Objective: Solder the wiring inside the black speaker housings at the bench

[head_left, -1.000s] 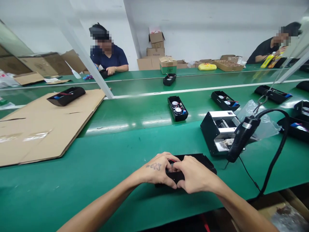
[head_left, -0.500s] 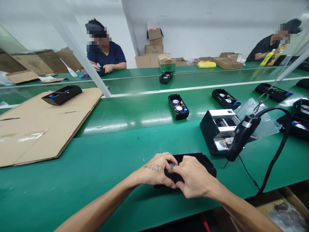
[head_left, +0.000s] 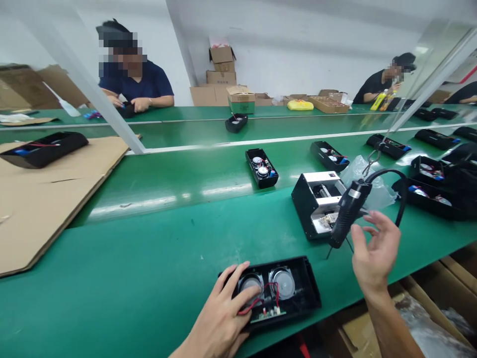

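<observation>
A black speaker case (head_left: 303,293) lies open side up in front of me. Two round speakers (head_left: 282,283), red wires (head_left: 276,297) and a small green circuit board (head_left: 269,314) show inside. My left hand (head_left: 225,308) grips the left end of the case, one fingertip over the left speaker; part of its thumb side is hidden. An electric screwdriver (head_left: 349,214) hangs bit down from a metal hook at the right. My right hand (head_left: 376,248) is raised just right of it, fingers apart and curved, holding nothing.
Behind the screwdriver stands a black-and-silver machine (head_left: 316,204) with a clear plastic bag (head_left: 372,184). More speaker cases (head_left: 261,168) sit on the green bench, several at the right. Flat cardboard (head_left: 67,194) lies left. Two co-workers (head_left: 136,84) (head_left: 383,82) work across the bench.
My right hand has left the case and moved right, up to the screwdriver. My left hand has shifted onto the case's left end, uncovering the speakers. The view has turned right.
</observation>
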Demonstrator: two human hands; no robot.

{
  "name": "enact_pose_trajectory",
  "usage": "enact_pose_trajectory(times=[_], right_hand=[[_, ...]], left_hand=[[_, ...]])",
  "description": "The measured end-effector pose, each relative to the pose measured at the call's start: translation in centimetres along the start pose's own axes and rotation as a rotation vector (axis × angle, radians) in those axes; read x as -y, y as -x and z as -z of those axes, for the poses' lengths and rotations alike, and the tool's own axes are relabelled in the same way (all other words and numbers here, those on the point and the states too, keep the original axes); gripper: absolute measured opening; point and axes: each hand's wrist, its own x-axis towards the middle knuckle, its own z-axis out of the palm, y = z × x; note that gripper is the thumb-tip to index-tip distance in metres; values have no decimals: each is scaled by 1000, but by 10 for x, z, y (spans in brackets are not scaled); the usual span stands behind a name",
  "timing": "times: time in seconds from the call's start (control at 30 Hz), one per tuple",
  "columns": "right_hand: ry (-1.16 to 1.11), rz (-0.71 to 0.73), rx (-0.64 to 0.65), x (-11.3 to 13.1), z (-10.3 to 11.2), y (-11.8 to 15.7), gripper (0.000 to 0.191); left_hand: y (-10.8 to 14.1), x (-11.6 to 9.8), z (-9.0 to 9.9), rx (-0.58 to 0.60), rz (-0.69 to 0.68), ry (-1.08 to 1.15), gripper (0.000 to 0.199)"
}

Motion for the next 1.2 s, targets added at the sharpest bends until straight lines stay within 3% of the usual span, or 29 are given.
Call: enact_pose_trajectory(times=[0.1, 0.13, 0.27, 0.4, 0.47, 0.57, 0.67, 0.83, 0.97, 1.07, 1.2], right_hand=[[46, -244, 303, -25, -3, -15, 49], [21, -294, 350, -28, -5, -15, 47], [-207, -292, 178, -25, -12, 2, 46], [-533, -321, 284, -16, -10, 7, 33], [-608, -327, 253, -8, -7, -5, 30], [-671, -261, 57, 9, -7, -34, 33], [-556, -152, -69, 20, -18, -59, 33], [-348, -178, 72, 17, -33, -70, 28], [-304, -289, 304, 17, -23, -56, 29], [-421, -371, 423, 29, -8, -39, 30], [-690, -386, 403, 66, 9, -10, 33]], left_hand=[[-8, 2, 7, -5, -6, 1, 34], [-11, 3, 9, -8, -5, 3, 34], [-16, 4, 12, -66, -12, -13, 35], [-9, 7, 3, -115, -5, -18, 34], [-8, 9, -2, -128, 2, -5, 30], [-14, 7, -8, -153, 37, 29, 24], [-27, 0, -13, -202, 81, 58, 26], [-40, -7, -17, -221, 87, 44, 25], [-40, -6, -17, -205, 87, 60, 31], [-39, -6, -19, -207, 109, 96, 36], [-39, -10, -20, -189, 140, 107, 34]])
